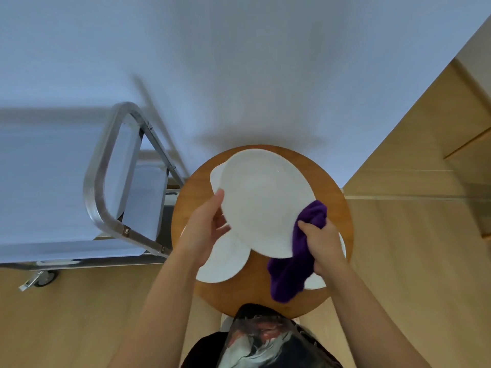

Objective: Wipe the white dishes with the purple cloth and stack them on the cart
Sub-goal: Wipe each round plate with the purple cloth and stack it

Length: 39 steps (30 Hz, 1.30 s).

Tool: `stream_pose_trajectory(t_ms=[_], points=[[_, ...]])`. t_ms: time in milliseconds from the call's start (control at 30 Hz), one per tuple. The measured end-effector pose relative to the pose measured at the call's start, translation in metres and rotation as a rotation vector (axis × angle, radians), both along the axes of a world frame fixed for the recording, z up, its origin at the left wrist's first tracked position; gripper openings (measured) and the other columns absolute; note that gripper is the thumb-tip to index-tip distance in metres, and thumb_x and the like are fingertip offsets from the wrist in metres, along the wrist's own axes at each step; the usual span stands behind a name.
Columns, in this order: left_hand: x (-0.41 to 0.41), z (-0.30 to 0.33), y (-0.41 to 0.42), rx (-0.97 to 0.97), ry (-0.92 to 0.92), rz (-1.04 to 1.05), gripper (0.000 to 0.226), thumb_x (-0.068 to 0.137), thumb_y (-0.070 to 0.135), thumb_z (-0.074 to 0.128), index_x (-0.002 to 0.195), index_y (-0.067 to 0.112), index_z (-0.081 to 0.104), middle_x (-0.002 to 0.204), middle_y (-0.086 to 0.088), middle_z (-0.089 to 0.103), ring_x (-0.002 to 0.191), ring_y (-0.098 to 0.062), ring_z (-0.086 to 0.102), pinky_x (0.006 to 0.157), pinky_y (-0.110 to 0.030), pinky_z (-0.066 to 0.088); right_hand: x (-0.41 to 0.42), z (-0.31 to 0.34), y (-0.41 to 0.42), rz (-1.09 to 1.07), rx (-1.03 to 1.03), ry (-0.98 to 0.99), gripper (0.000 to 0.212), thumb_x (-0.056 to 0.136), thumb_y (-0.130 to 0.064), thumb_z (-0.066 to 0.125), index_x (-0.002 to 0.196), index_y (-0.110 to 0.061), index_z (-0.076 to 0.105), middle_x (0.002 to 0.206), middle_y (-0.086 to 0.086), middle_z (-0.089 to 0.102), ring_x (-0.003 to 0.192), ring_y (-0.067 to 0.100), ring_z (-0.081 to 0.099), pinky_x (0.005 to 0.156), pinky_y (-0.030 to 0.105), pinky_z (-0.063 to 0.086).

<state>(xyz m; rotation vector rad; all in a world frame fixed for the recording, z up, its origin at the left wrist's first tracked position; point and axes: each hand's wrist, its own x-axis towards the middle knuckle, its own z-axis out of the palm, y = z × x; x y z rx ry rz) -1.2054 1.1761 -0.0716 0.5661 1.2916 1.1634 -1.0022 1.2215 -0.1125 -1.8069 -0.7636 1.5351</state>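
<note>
Pale wall [239, 62] and wooden floor [398, 261] frame a steel-framed cart [98, 181] beside a round wooden table [255, 282]. Above the table, the left hand [204, 232] grips a large white oval dish [263, 203] by its edge; the right hand [322, 245] clutches a purple cloth [289, 269] against its rim. A smaller white plate [225, 261] lies beneath.

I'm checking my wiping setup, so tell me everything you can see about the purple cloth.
The purple cloth is deep violet, soft and thick like towelling, bunched rather than spread. The right hand grips its middle, pressing the upper end against the right edge of the large white plate held by the left hand. Its lower end hangs over the round wooden table.
</note>
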Motion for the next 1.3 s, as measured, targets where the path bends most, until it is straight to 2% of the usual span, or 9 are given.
stream_pose_trajectory(t_ms=[100,300,367,467,633,767,1067,1167,1300], points=[[-0.025,0.003,0.006,0.016,0.048,-0.110,0.090,0.066,0.068,0.067,0.142,0.028,0.040,0.143,0.002,0.047,0.132,-0.019,0.043,0.111,-0.049,0.031,0.023,0.007,0.008,0.123,-0.183,0.045,0.025,0.085,-0.013,0.064,0.110,-0.014,0.058,0.098,0.012,0.067,0.089,0.030,0.064,0.076,0.040,0.053],[-0.026,-0.018,0.023,-0.010,0.132,-0.270,0.098,0.065,0.053,0.075,0.147,0.036,0.024,0.151,0.004,0.035,0.138,-0.022,0.034,0.113,-0.048,0.028,0.031,0.032,0.001,0.534,-0.437,0.138,0.008,0.080,0.007,0.059,0.077,0.000,0.060,0.052,0.012,0.064,0.053,0.021,0.063,0.042,0.020,0.049],[-0.019,-0.024,0.024,-0.016,0.003,-0.319,0.116,0.047,0.068,0.080,0.146,0.033,0.029,0.147,0.003,0.042,0.134,-0.021,0.040,0.112,-0.049,0.029,0.022,0.037,-0.004,0.480,-0.337,0.097,0.060,0.094,0.012,0.037,0.040,-0.009,0.055,0.035,0.008,0.049,0.053,0.023,0.047,0.031,0.012,0.036],[-0.006,-0.032,0.021,-0.070,-0.127,-0.256,0.123,0.035,0.078,0.077,0.140,0.026,0.040,0.139,-0.003,0.052,0.127,-0.025,0.050,0.109,-0.052,0.035,0.011,0.037,-0.016,0.336,-0.296,0.151,0.076,0.095,0.005,0.041,0.021,-0.013,0.046,0.028,0.004,0.044,0.052,0.022,0.042,0.026,0.012,0.031],[0.014,-0.041,0.026,-0.078,-0.046,0.069,0.094,0.032,0.090,0.061,0.106,0.033,0.066,0.099,0.001,0.074,0.094,-0.021,0.069,0.073,-0.035,0.057,0.013,-0.003,-0.022,0.163,-0.374,0.191,0.056,0.099,0.004,0.031,0.050,-0.010,0.055,0.055,0.005,0.051,0.061,0.017,0.042,0.042,0.017,0.042],[0.008,-0.034,0.024,-0.040,0.175,0.294,0.037,0.066,0.070,0.057,0.061,0.037,0.072,0.069,0.008,0.073,0.064,-0.008,0.069,0.063,-0.032,0.056,0.009,-0.003,-0.016,0.239,-0.494,0.362,0.005,0.080,-0.004,0.063,0.085,-0.002,0.061,0.067,0.013,0.065,0.068,0.025,0.059,0.054,0.029,0.054],[-0.013,-0.012,0.021,0.045,0.817,0.433,0.057,0.096,0.048,0.043,0.046,0.022,0.031,0.032,0.014,0.038,0.033,0.001,0.039,0.035,-0.007,0.028,0.029,0.041,-0.002,-0.111,0.108,0.764,0.040,0.072,-0.003,0.046,0.108,-0.013,0.059,0.101,0.004,0.071,0.097,0.024,0.065,0.088,0.040,0.048],[0.006,-0.004,0.026,0.074,0.951,0.305,0.058,0.100,0.043,0.036,0.047,0.019,0.035,0.040,0.006,0.038,0.043,-0.008,0.039,0.046,-0.020,0.028,-0.008,0.060,-0.004,0.166,0.211,0.566,0.028,0.077,-0.005,0.053,0.099,-0.021,0.060,0.091,-0.005,0.071,0.096,0.020,0.062,0.086,0.031,0.049],[0.031,0.012,0.029,0.202,1.104,0.123,0.056,0.100,0.041,0.035,0.047,0.022,0.033,0.045,0.006,0.035,0.043,-0.010,0.034,0.045,-0.015,0.025,-0.046,0.057,0.003,0.730,0.701,-0.297,0.014,0.090,-0.029,0.049,0.101,-0.021,0.049,0.114,0.005,0.052,0.113,0.025,0.045,0.103,0.045,0.037]])
